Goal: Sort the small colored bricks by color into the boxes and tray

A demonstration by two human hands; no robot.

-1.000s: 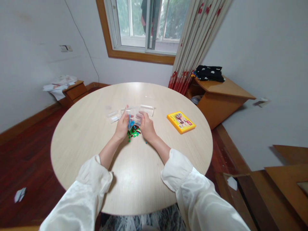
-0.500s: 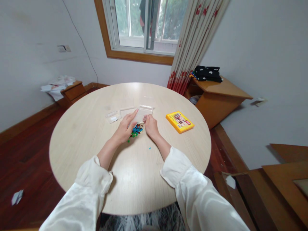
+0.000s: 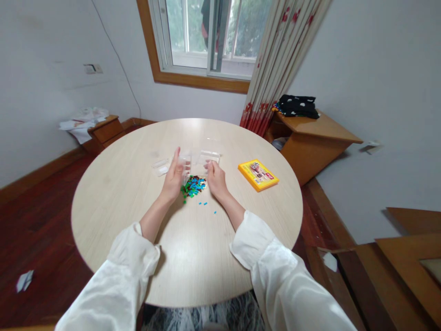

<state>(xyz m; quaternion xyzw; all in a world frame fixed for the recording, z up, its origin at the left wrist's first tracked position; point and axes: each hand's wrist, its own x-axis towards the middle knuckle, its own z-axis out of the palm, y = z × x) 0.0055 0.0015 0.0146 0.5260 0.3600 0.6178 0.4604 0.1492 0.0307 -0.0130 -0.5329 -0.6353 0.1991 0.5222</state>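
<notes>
A pile of small blue, green and brown pieces lies on the round table between my hands. My left hand stands on edge at the pile's left, thumb up, fingers around a clear plastic bag. Right of the pile, my right hand is closed, its fingertips pinching what looks like clear plastic, hard to make out. A few loose blue pieces lie nearer me. Behind the hands is another clear packet, and a third packet rests to the left.
A yellow box lies on the table at the right. Beyond the table are a wooden cabinet with dark cloth on it, a curtain, and a small wooden stand with papers at the left.
My left hand has turned upright and drawn back from over the pile, with clear plastic now showing at its fingers. More of the pile shows, and two more blue pieces lie in front of it.
</notes>
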